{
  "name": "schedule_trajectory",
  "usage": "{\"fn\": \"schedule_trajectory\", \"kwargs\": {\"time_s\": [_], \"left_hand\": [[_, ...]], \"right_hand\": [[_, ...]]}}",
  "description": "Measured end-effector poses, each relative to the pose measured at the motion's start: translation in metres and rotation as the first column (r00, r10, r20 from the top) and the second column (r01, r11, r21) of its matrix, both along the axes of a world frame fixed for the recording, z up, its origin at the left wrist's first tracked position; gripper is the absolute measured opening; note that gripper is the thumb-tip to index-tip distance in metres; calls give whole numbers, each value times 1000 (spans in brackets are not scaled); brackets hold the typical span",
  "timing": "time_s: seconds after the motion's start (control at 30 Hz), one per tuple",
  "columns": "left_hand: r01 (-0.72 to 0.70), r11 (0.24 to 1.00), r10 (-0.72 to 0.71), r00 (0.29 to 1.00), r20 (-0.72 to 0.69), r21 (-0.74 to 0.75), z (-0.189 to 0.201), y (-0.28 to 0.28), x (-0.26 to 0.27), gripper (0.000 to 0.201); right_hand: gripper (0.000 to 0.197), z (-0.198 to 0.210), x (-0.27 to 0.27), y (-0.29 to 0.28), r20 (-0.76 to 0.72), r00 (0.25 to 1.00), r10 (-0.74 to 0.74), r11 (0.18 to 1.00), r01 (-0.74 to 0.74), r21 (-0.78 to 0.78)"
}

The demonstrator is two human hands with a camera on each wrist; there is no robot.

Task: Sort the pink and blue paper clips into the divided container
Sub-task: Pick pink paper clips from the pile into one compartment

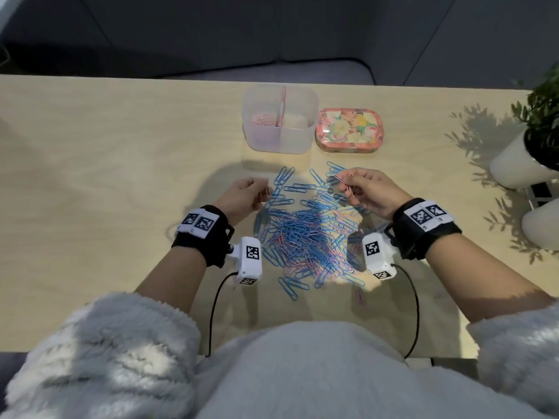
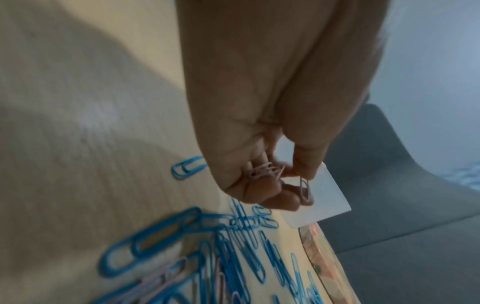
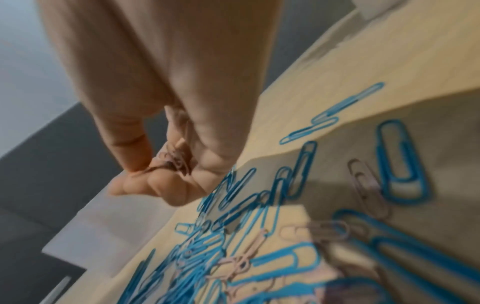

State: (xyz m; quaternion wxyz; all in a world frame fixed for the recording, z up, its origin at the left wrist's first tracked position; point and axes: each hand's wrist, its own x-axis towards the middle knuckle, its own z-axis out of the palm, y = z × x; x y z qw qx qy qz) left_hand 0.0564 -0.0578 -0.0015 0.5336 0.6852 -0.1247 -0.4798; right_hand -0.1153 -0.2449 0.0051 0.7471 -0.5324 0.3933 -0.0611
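A heap of blue and pink paper clips (image 1: 305, 234) lies spread on the wooden table (image 1: 106, 164). Behind it stands the clear divided container (image 1: 279, 119), with pink clips (image 1: 263, 119) in its left compartment. My left hand (image 1: 245, 195) hovers at the heap's left edge, its curled fingers holding a small bunch of pink clips (image 2: 265, 170), with one more pinched at the thumb tip (image 2: 305, 189). At the heap's far right, my right hand (image 1: 369, 190) pinches several pink clips (image 1: 346, 184), which show between thumb and fingers (image 3: 171, 160) in the right wrist view.
A flowered tin (image 1: 348, 130) sits right of the container. White plant pots (image 1: 514, 164) stand at the table's right edge. One pink clip (image 1: 360, 296) lies alone near the table's front. A dark sofa (image 1: 272, 34) is beyond the far edge.
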Motion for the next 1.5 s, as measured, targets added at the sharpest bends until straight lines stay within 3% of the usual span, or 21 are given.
{"fn": "schedule_trajectory", "kwargs": {"time_s": [0.13, 0.23, 0.27, 0.33, 0.37, 0.4, 0.43, 0.5, 0.53, 0.57, 0.63, 0.7, 0.77, 0.83, 0.9, 1.0, 1.13, 1.23, 1.33, 1.43, 1.5], "left_hand": [[-32, 996, 16, 981, -192, -81, -1, -5, -2, 23], [1, 1000, -5, 972, -236, -21, 0, -7, -3, 21], [65, 998, -62, 982, -177, 10, -1, -7, -4, 24], [225, 967, -236, 968, 81, 118, -4, -6, -4, 28], [284, 939, -326, 915, 237, 196, -6, -5, -4, 28], [315, 909, -400, 840, 366, 272, -8, -4, -3, 26], [329, 885, -454, 770, 449, 330, -11, -4, -3, 22], [338, 854, -514, 674, 532, 396, -13, -3, -5, 14], [342, 844, -531, 644, 551, 414, -14, -2, -6, 13], [349, 831, -551, 620, 559, 433, -15, -1, -7, 14], [365, 803, -592, 573, 567, 470, -17, 1, -8, 13], [368, 801, -596, 569, 567, 473, -17, 2, -6, 12], [354, 827, -558, 611, 561, 437, -15, 3, -3, 9], [301, 867, -490, 658, 571, 397, -11, 4, 3, 7], [232, 890, -440, 665, 604, 393, -10, 5, 11, 6], [198, 881, -456, 602, 656, 430, -7, 7, 15, 7], [285, 834, -549, 510, 662, 472, -8, 1, -2, 15], [284, 802, -595, 452, 664, 525, -12, -6, -14, 18], [276, 783, -620, 413, 667, 557, -14, -11, -20, 17], [277, 781, -623, 392, 677, 559, -13, -12, -23, 18], [241, 815, -577, 424, 698, 528, -13, -9, -20, 21]], "right_hand": [[28, -3, 2, -2, 4, 998, -65, 983, 63, 174], [32, -3, 9, 0, -18, 996, -88, 949, 90, 304], [34, -4, 12, 2, -40, 996, -74, 961, 82, 264], [35, -11, 20, 6, -120, 993, 10, 996, -20, -83], [31, -14, 24, 8, -186, 980, 76, 934, -135, -329], [25, -17, 27, 9, -264, 954, 144, 799, -270, -538], [17, -19, 31, 10, -358, 910, 208, 644, -403, -650], [3, -16, 36, 13, -568, 778, 270, 376, -628, -681], [9, -16, 37, 14, -637, 723, 269, 261, -691, -674], [11, -17, 38, 15, -677, 686, 267, 185, -725, -663], [10, -17, 39, 15, -697, 667, 263, 142, -742, -656], [8, -18, 39, 12, -721, 637, 273, 154, -769, -621], [7, -20, 37, 9, -741, 597, 307, 188, -801, -568], [10, -22, 34, 6, -712, 612, 344, 252, -790, -558], [15, -22, 29, 4, -603, 718, 347, 414, -694, -589], [29, -15, 26, 5, -380, 898, 221, 685, -420, -595], [29, -2, 23, 14, -193, 975, 110, 933, -168, -319], [22, 1, 27, 20, -106, 990, 93, 984, -108, -141], [20, 0, 30, 27, -106, 990, 92, 991, -101, -86], [21, -4, 33, 39, -209, 957, 202, 958, -237, -163], [18, -7, 36, 48, -301, 918, 258, 890, -347, -297]]}}
